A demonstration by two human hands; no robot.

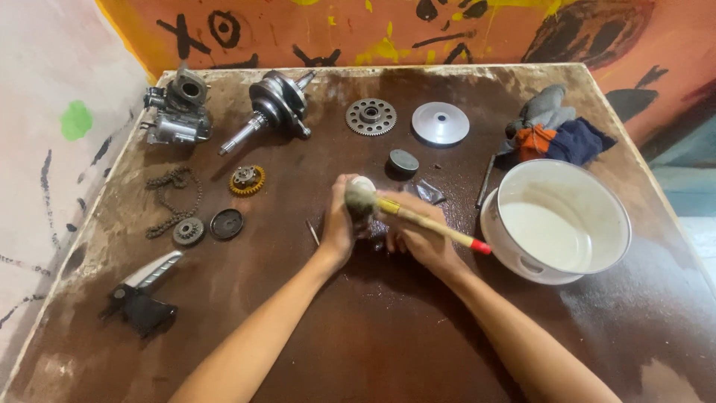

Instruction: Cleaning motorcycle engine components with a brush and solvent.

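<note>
We hold a small pale part [363,183] in our left hand [339,227], fingers curled around it from the left, so only its rounded top shows above them. Our right hand [421,237] grips a paintbrush [418,218] by its yellow wooden handle, fingers closed over the shaft; the dirty bristles press against the pale part just above our left fingertips, and the red handle end sticks out to the right of our right fingers.

Just right of that red tip sits a white bowl [597,201] with pale liquid in it. Beyond our fingers lie a dark round cap [403,161], a toothed gear [371,116] and a grey disc [441,123]; rags [556,136] are heaped beyond the bowl. Left of our left fingers we see a small gold gear [247,180], a black disc [226,223], a chain [173,200] with a sprocket [188,231], a crankshaft [276,107] and a metal engine part [177,110]. A black and silver lever [145,295] lies nearer us, well left.

Everything rests on a brown, stained, wet-looking table [373,328]. Behind it runs an orange wall [358,30] with black and yellow paint marks; a pale wall [52,97] with 1 green blot stands to the left.
</note>
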